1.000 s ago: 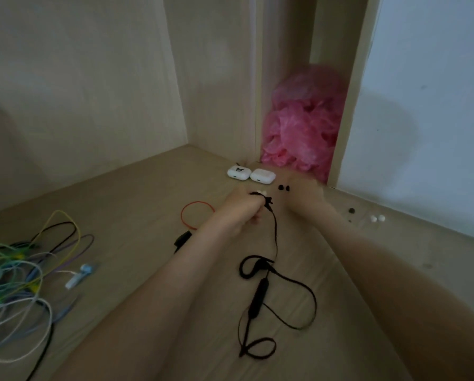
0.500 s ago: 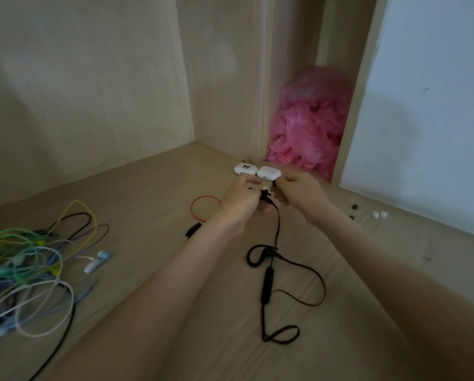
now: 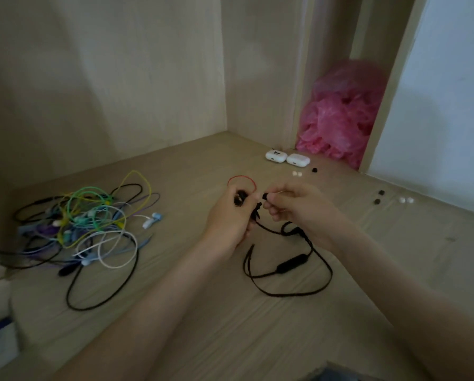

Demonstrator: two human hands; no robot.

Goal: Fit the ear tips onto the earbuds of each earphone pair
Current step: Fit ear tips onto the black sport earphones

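Your left hand (image 3: 227,215) curls around a black earbud (image 3: 240,199) to steady it, while your right hand (image 3: 299,213) pinches a black ear tip (image 3: 265,196) just beside it, apparently ready to push on. The earphone's cable (image 3: 292,264) trails slack on the surface (image 3: 395,243); spare ear tips (image 3: 379,197) wait farther back.

Colours recorded on pale wood-grain surface (image 3: 175,303)
Black earphone cable (image 3: 292,264), red wire loop (image 3: 241,177), white cases (image 3: 298,160), pink bag (image 3: 340,122) and a green-yellow-purple-white tangle (image 3: 92,215) were seen.
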